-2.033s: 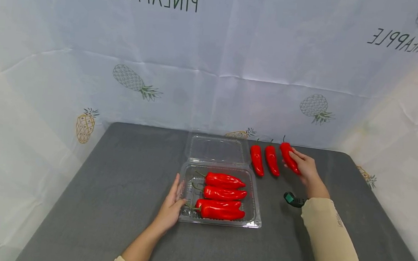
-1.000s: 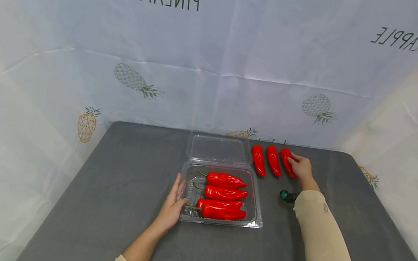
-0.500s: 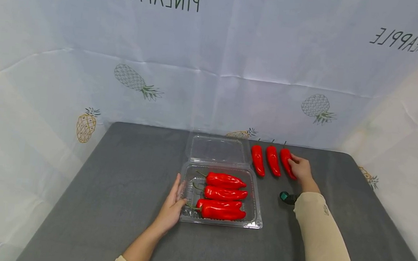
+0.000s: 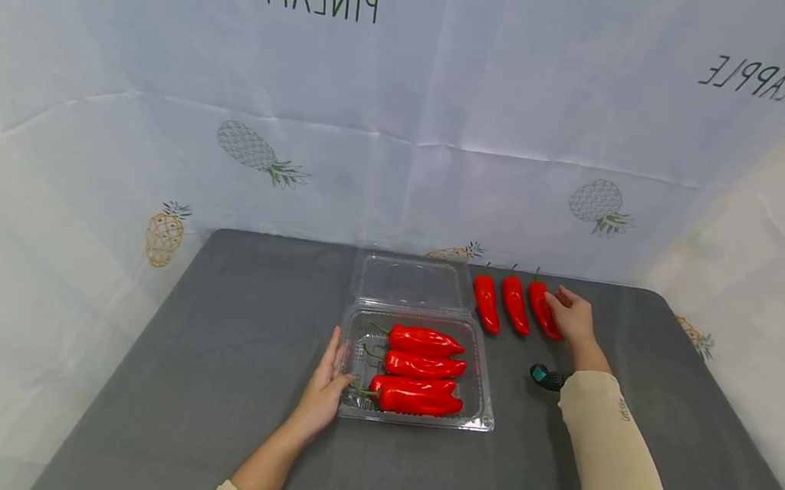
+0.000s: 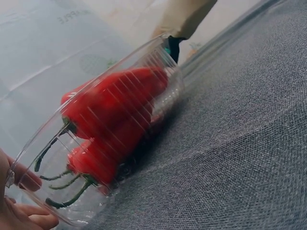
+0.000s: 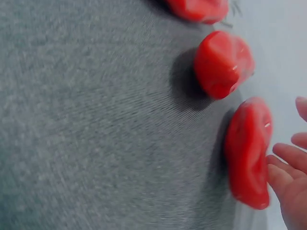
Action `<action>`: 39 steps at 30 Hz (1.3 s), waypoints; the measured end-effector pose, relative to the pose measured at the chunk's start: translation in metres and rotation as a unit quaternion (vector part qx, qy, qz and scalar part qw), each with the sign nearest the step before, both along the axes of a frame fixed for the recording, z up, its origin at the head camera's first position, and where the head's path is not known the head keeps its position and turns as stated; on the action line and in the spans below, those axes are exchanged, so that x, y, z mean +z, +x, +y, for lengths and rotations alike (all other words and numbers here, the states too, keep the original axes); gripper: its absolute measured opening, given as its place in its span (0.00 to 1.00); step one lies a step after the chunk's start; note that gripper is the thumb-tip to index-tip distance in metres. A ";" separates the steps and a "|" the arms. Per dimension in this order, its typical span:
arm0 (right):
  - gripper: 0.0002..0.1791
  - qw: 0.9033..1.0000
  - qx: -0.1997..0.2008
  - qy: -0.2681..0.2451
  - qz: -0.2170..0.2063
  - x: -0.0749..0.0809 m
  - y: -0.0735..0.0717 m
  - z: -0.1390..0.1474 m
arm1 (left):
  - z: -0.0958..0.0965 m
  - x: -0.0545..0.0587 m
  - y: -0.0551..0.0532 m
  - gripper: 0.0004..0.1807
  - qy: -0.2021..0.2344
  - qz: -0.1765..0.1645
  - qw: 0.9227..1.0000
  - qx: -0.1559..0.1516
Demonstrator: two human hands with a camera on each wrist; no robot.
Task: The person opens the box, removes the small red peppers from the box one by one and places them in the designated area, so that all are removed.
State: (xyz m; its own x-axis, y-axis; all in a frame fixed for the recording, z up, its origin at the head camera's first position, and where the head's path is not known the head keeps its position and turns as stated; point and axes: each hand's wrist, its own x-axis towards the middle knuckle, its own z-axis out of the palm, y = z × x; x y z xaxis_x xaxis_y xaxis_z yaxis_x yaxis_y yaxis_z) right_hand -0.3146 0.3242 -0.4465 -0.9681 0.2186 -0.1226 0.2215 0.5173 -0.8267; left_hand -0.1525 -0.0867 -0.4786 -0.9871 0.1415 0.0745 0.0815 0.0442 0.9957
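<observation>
In the head view, my left hand (image 4: 318, 397) holds the left edge of a clear plastic clamshell container (image 4: 485, 391), its thumb at the rim. Several glossy red peppers with green stems lie sideways in the container, a front pepper (image 4: 419, 402) among them. Through the clear wall in the left wrist view, red peppers (image 5: 115, 103) show stacked. My right hand (image 4: 572, 318) is beside the rightmost pepper (image 4: 543, 309) of a row on the table. Its fingers are spread in the right wrist view, with fingertips right at that pepper (image 6: 248, 153).
Left of that pepper lie a middle pepper (image 4: 515, 305) and a left pepper (image 4: 486, 304), stems toward the back edge. The container's lid (image 4: 412, 281) lies folded back behind it. Grey cloth covers the table (image 4: 234, 325); a pineapple-printed curtain (image 4: 397, 184) hangs behind.
My right hand has lowered the rightmost pepper onto the table beside the other two, then loosened its fingers and drawn slightly right. My left hand stays at the container.
</observation>
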 end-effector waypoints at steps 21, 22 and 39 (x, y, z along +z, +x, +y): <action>0.40 0.990 0.012 -0.141 0.005 0.058 0.028 -0.032 | 0.001 0.000 0.001 0.42 -0.004 0.006 1.000 0.003; 0.40 0.990 0.020 -0.142 0.004 0.060 0.030 -0.034 | 0.001 0.000 0.001 0.42 -0.003 0.006 1.000 0.004; 0.35 0.984 0.166 -0.067 0.019 0.070 0.063 -0.073 | 0.001 0.002 0.001 0.42 -0.002 -0.002 1.000 0.002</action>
